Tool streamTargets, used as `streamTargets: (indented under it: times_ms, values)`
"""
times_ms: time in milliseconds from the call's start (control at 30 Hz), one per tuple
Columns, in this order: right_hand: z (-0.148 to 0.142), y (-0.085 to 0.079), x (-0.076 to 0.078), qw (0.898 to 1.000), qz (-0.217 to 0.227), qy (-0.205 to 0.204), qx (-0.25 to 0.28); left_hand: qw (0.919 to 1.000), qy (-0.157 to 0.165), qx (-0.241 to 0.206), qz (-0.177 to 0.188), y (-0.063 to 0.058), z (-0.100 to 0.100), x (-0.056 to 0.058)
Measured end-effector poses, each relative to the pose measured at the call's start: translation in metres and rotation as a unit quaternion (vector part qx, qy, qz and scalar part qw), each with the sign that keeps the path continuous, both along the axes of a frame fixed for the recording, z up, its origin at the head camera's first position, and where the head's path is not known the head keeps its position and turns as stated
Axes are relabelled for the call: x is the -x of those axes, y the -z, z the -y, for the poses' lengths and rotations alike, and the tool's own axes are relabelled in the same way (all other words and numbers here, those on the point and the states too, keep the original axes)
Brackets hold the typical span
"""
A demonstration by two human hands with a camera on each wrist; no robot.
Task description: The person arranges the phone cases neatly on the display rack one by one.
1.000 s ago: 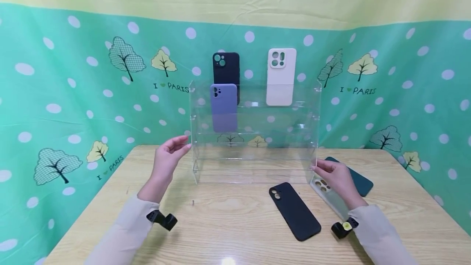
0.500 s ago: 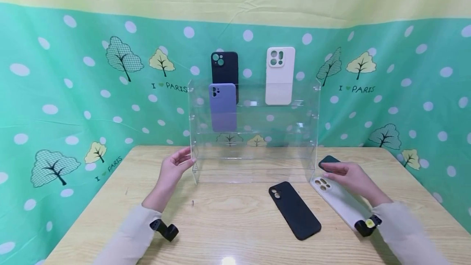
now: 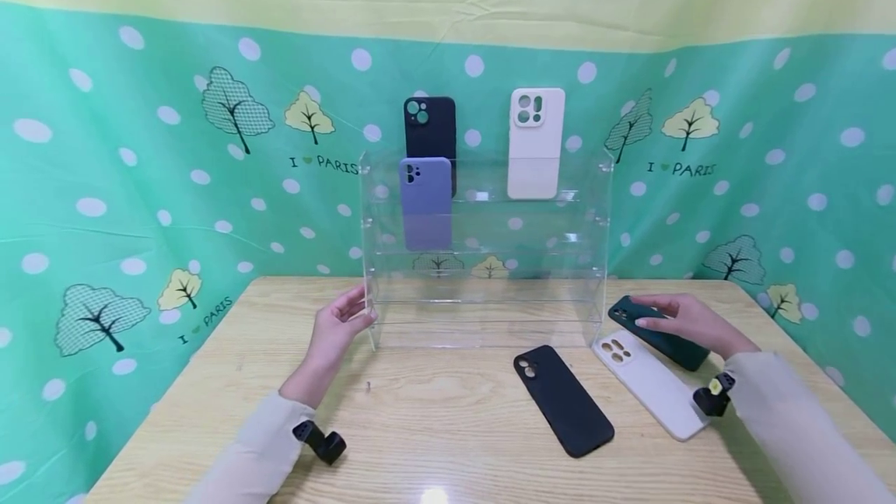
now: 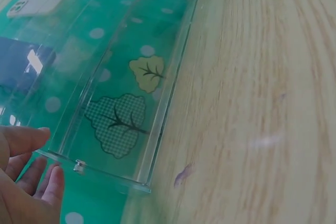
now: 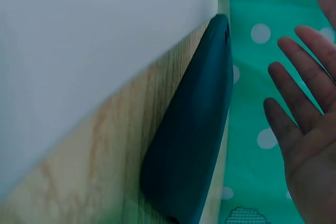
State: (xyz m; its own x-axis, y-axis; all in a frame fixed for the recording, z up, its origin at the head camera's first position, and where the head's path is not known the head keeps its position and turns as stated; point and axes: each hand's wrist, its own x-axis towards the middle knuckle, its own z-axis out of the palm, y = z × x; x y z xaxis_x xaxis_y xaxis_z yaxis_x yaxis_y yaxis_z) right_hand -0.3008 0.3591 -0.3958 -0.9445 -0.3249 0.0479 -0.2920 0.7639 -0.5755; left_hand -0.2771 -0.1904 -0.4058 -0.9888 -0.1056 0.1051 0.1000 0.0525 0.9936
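The dark green phone case [image 3: 677, 349] lies on the worktop [image 3: 434, 430] beneath the right hand [image 3: 693, 323], whose fingers and thumb reach over its camera end. That hand is unclosed: the right wrist view shows its fingers fairly straight and spread; I cannot tell whether any fingertip touches the case. Just on the near side of the right hand, a white phone case [image 3: 658, 393] lies flat, its camera cutouts toward the stand. Further to that hand's left, and nearer the person, lies a black phone case [image 3: 565, 403].

Well apart from the right hand, the left hand [image 3: 336, 329] holds the edge of the clear display stand's left panel, thumb on one side and fingers on the other. The clear display stand [image 3: 490, 302] stands between the two hands. Above and to the right of the left hand, a lavender phone case [image 3: 426, 204] leans on it, overlapping a second black case [image 3: 435, 138] on the tier behind. Up and to the left of the right hand, a second white case [image 3: 535, 142] stands on the top tier. Behind both hands hangs a green and yellow cloth [image 3: 280, 61] printed with dots and trees.
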Motion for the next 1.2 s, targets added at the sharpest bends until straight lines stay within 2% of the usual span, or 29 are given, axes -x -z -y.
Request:
streamTargets:
  times_ms: [333, 467, 767, 967, 1200]
  values:
    - [-0.007, 0.005, 0.016, 0.999, 0.034, -0.009, 0.031, 0.9999, -0.010, -0.004, -0.004, 0.005, -0.002, 0.002]
    - [-0.009, 0.008, 0.018, 0.999, 0.038, -0.007, 0.038, 0.9999, -0.012, -0.002, -0.009, 0.005, -0.002, 0.001]
    - [-0.014, 0.015, 0.023, 0.999, 0.025, 0.019, 0.012, 0.9999, -0.012, -0.004, 0.001, 0.005, 0.000, 0.003]
    - [-0.019, 0.020, 0.024, 0.998, 0.053, 0.009, 0.044, 0.9999, -0.013, -0.007, 0.001, 0.006, 0.002, 0.004]
    - [-0.019, 0.025, 0.027, 0.998, 0.064, 0.021, 0.002, 0.9998, -0.014, -0.008, 0.009, 0.007, 0.003, 0.004]
